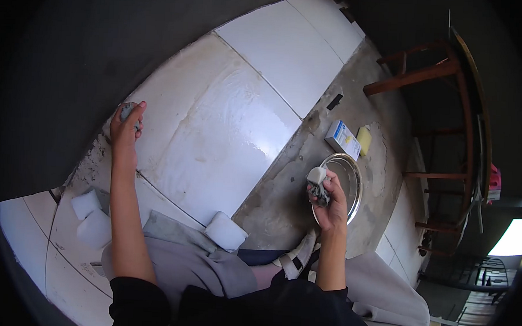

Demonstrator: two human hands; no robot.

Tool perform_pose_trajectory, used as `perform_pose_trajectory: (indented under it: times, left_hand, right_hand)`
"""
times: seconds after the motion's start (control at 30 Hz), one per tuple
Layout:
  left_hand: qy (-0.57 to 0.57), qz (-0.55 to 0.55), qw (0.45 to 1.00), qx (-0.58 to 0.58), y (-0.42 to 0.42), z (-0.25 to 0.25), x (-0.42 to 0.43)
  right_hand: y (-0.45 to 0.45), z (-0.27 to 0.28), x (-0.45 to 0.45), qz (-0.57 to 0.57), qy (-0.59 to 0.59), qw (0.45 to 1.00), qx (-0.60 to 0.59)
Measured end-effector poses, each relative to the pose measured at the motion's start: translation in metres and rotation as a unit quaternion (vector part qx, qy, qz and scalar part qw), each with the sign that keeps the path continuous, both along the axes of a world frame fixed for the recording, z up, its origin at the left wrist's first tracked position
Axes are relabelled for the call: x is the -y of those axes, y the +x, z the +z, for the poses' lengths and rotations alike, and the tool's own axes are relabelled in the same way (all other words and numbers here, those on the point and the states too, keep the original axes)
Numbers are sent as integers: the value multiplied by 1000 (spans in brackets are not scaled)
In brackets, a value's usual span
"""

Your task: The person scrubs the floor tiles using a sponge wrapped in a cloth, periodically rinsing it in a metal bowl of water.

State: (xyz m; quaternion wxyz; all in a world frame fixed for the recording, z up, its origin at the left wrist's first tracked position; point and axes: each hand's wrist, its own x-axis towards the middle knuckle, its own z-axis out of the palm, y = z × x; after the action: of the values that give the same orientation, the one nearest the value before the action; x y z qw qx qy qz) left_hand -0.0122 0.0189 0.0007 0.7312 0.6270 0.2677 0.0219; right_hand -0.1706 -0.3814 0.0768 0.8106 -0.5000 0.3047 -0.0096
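My left hand (128, 125) is closed around a small blue-grey lump (128, 115), near where the white floor tiles meet the dark wall. Its exact kind is partly hidden by my fingers. Over the rim of a shiny metal basin (357, 193), my right hand (332, 208) grips a sponge-like block (317, 175), pale on top. Dark grey, mottled material shows below that pale end, between my fingers; I cannot tell whether it is a separate piece. Wet, brownish streaks mark the large white tile (227, 132) between my hands.
A blue-and-white box (343, 138) and a yellow sponge (364, 140) lie behind the basin, with a small black object (335, 101) beyond. White blocks (226, 231) and a grey cloth (176, 229) are by my legs. A wooden frame (467, 114) stands at right.
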Motion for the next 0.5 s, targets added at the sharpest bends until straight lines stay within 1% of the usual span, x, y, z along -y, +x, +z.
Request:
perform_pose_trajectory:
  times: [0.07, 0.1, 0.13, 0.17, 0.2, 0.23, 0.33, 0.43, 0.5]
  left_hand:
    - [4, -1, 1000, 0, -2, 2, 0]
    - [4, 0, 1000, -1, -3, 3, -1]
    - [4, 2, 1000, -4, -4, 4, -1]
    - [3, 0, 1000, -8, -5, 6, -1]
    - [11, -3, 1000, -5, -6, 5, -1]
    - [20, -5, 1000, -2, -6, 5, -1]
    - [28, -14, 999, 5, -11, 6, 1]
    - [25, -14, 1000, 6, -15, 11, 5]
    - [27, -16, 1000, 5, -15, 11, 4]
  right_hand:
    - [-15, 2, 24, -5, -156, 987, -46]
    - [-19, -3, 33, -31, -230, 971, -50]
    - [-23, -2, 41, -8, -341, 937, -74]
    - [-27, 0, 49, 15, -447, 889, -98]
    - [-31, 0, 57, 39, -546, 828, -121]
    - [-33, -5, 68, 55, -583, 795, -161]
    - [-35, -24, 85, 113, -755, 631, -139]
    - [-34, -40, 91, 160, -782, 587, -133]
    - [-34, -43, 90, 211, -773, 590, -102]
